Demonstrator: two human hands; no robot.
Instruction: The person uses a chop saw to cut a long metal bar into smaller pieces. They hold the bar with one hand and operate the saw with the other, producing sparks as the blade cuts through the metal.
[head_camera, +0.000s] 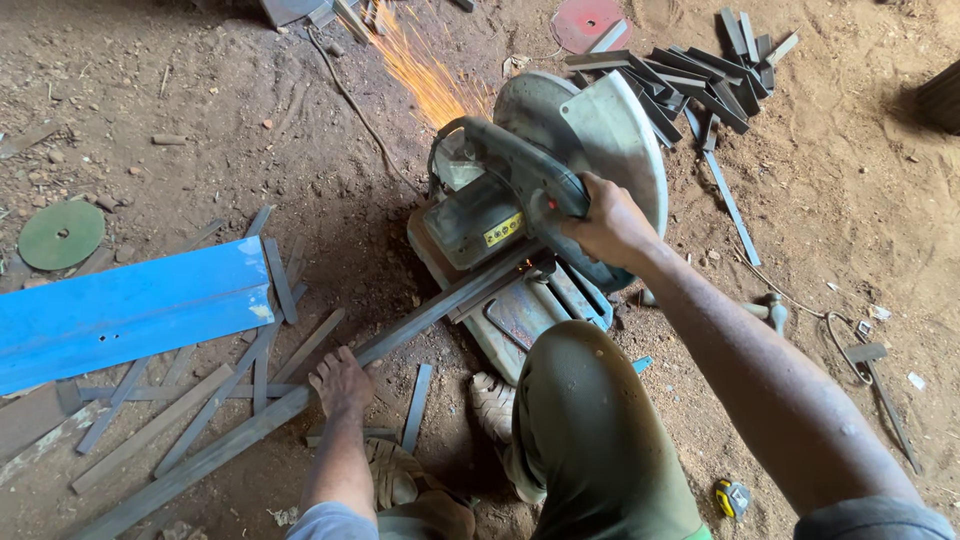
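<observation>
Far left, on the dirt floor: a green abrasive disc lies flat near the left edge. Below it, a blue metal sheet rests over a scatter of short grey steel strips.

Left of centre: the left hand presses palm-down on a long steel bar, fingers spread flat over it rather than wrapped around it. The bar runs diagonally from the lower left corner of the floor up to the saw's clamp.

Centre: a chop saw sits on the floor, its round blade guard tilted down over the bar. Orange sparks fan away toward the upper edge. The right hand is closed tightly around the saw handle. The person's knee, in olive trousers, and sandalled feet lie just below the saw base.

Right of centre: a pile of cut dark steel pieces lies near the top edge, beside a red disc. A yellow tape measure lies near the bottom edge, by the right forearm.
</observation>
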